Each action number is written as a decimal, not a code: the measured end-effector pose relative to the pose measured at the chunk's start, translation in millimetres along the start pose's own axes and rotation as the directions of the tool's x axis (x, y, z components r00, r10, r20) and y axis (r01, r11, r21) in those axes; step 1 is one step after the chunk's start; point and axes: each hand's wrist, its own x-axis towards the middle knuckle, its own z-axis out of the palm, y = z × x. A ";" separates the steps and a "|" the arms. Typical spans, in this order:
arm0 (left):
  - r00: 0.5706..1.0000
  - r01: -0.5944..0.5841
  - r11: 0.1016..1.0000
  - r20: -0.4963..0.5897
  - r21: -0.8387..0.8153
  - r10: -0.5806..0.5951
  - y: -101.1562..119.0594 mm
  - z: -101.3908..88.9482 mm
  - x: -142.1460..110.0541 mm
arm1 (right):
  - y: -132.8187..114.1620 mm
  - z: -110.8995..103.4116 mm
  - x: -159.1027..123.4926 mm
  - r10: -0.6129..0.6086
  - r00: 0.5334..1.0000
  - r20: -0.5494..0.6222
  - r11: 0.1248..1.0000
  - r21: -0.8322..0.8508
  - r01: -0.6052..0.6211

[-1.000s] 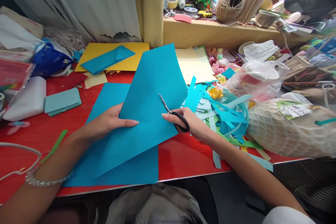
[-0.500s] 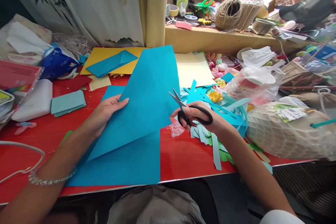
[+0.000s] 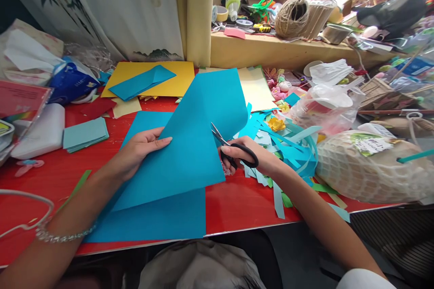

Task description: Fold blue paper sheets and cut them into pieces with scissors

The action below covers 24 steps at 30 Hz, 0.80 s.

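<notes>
My left hand [image 3: 144,151] grips the left edge of a large blue paper sheet [image 3: 183,144], thumb on top and fingers underneath. The sheet is lifted and tilted, with a cut running in from its right edge. In my right hand [image 3: 242,156] is a pair of scissors [image 3: 225,142] with black handles. Its blades lie at the cut, the tips near the middle of the sheet, and the paper on the far side of the cut curls up. Beneath the raised sheet, another blue sheet [image 3: 169,219] rests flat at the table's front edge.
Paper strips [image 3: 288,140] in blue and green pile up right of my right hand. Behind lie a yellow sheet [image 3: 183,79] with a folded blue piece [image 3: 142,82] and a cream sheet [image 3: 256,88]. Light-blue cards [image 3: 86,134] sit left. A net-wrapped bundle [image 3: 356,171] stands at right.
The scissors have moved left from beside the sheet's right edge into the paper. The sheet's far right part has risen and curled. My left hand has shifted slightly right with the sheet.
</notes>
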 end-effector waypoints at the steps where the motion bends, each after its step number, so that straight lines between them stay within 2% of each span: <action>1: 1.000 0.008 1.000 0.015 -0.006 -0.007 -2.6 -0.3 1.2 | -0.9 1.5 0.1 0.006 1.000 -0.013 1.000 0.009 -0.006; 6: 0.997 0.045 0.999 0.057 -0.009 -0.045 -11.8 4.3 3.6 | -0.2 6.5 1.5 -0.010 0.995 -0.099 0.999 0.048 0.015; 10: 0.994 0.022 1.000 0.111 -0.012 -0.020 -13.6 7.9 1.5 | 3.7 7.3 3.3 -0.014 0.986 -0.165 0.998 0.053 0.023; 15: 0.992 -0.001 1.000 0.122 0.011 0.000 -14.6 5.2 1.2 | 3.8 7.7 4.3 0.018 0.982 -0.188 1.000 0.002 -0.018; 24: 0.987 -0.009 1.000 0.160 0.026 0.005 -14.2 4.4 -1.9 | 0.7 10.1 1.4 -0.017 0.978 -0.209 0.999 -0.048 0.007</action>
